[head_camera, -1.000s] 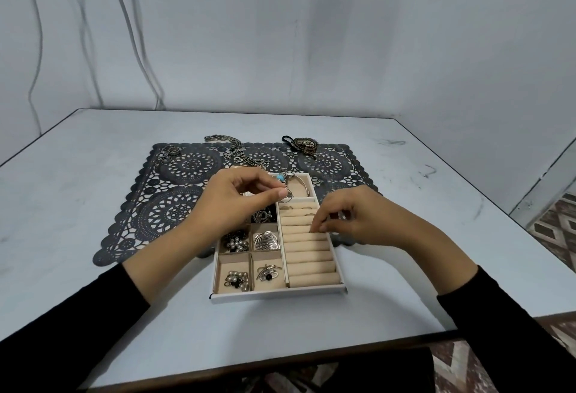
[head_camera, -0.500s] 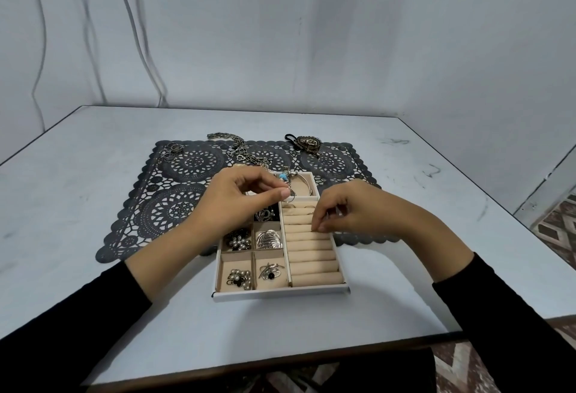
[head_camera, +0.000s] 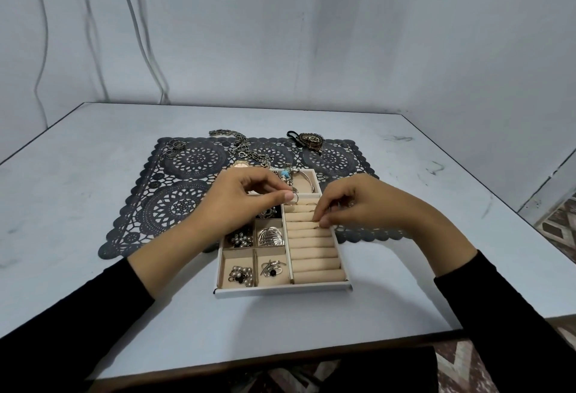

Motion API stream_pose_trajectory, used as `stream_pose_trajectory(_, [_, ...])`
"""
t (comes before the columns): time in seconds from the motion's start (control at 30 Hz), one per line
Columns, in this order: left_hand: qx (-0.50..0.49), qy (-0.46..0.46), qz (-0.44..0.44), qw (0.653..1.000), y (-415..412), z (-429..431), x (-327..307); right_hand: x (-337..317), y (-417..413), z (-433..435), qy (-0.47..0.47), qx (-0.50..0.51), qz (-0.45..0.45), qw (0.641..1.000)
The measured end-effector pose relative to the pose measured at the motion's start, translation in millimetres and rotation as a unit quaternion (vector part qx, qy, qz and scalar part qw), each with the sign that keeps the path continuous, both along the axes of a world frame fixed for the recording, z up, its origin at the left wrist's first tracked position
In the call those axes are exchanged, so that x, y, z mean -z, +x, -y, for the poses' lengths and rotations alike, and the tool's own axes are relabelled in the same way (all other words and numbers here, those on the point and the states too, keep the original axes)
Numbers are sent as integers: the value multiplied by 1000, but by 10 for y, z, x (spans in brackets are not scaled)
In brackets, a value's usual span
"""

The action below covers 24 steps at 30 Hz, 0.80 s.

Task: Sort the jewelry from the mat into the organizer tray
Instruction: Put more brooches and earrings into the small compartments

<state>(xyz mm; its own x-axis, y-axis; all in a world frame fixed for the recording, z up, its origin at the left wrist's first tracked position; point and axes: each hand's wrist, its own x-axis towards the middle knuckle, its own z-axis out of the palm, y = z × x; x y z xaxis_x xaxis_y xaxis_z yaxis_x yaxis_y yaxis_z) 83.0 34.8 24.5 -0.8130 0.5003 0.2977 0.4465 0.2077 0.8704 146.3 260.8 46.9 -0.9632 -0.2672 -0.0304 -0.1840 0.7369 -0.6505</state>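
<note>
The left hand (head_camera: 240, 202) pinches the ring (head_camera: 295, 199) by its band, probably light, stiff and slippery; what the right hand (head_camera: 358, 205) holds, I cannot tell.

One organizer tray (head_camera: 282, 291), one mat (head_camera: 187, 159), two hands (left hand (head_camera: 237, 202), right hand (head_camera: 367, 202))

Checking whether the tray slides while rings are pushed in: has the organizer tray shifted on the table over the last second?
No. The organizer tray sits at the same offset from the lace mat, its near left corner unchanged.
</note>
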Motion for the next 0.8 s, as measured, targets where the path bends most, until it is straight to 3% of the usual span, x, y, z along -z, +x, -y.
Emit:
stream_pose_trajectory(0.1, [12, -19, 4, 1000, -4, -6, 5, 67, -5, -80, -149, 52, -25, 987])
stream_pose_trajectory(0.23, [35, -43, 12, 998, 15, -18, 15, 269, -157, -208, -199, 194, -124, 953])
stream_pose_trajectory(0.33, [48, -67, -10, 997, 32, -30, 17, 433, -277, -311, -124, 276, -162, 939])
stream_pose_trajectory(0.53, [54, -122, -102, 986, 35, -60, 21, 638, -349, -389, 54, 254, -167, 951])
stream_pose_trajectory(0.8, [87, -158, -183, 966, 9, -58, 43, 730, -386, -426, 115, 232, -146, 955])
